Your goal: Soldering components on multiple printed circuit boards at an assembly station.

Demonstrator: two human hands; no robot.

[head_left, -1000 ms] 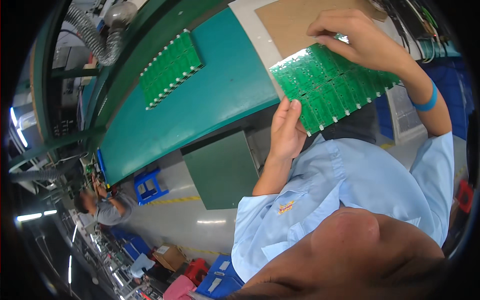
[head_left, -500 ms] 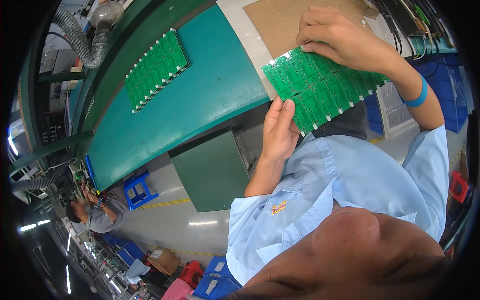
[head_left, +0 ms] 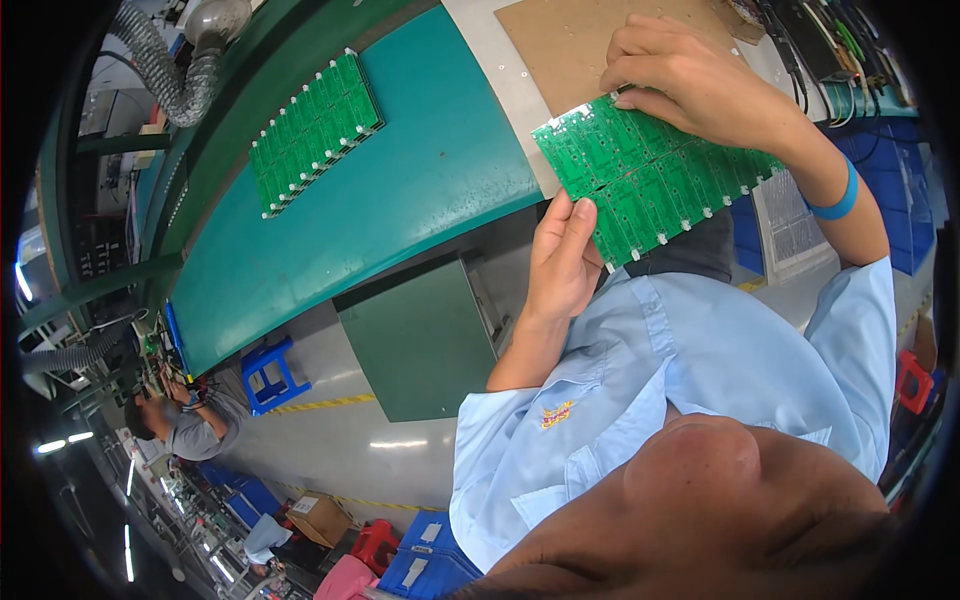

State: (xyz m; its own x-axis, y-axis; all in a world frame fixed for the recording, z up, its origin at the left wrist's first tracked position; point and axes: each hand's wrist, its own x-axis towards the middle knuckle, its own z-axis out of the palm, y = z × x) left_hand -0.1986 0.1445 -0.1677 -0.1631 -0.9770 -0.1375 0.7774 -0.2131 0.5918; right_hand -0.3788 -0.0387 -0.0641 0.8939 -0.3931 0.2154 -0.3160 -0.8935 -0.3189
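L hand (head_left: pixel 562 265) grips PCB (head_left: pixel 655 185) L edge; R hand (head_left: pixel 690 78) pinches far edge; bench (head_left: pixel 430 150) to L.

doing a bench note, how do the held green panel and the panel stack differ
The held panel is in the left hand, off the teal bench surface; the panel stack lies on that surface. The held panel looks one layer thick; the panel stack shows several layers. The held panel is partly covered by the right hand; the panel stack is uncovered. Both are green with white parts along their edges.
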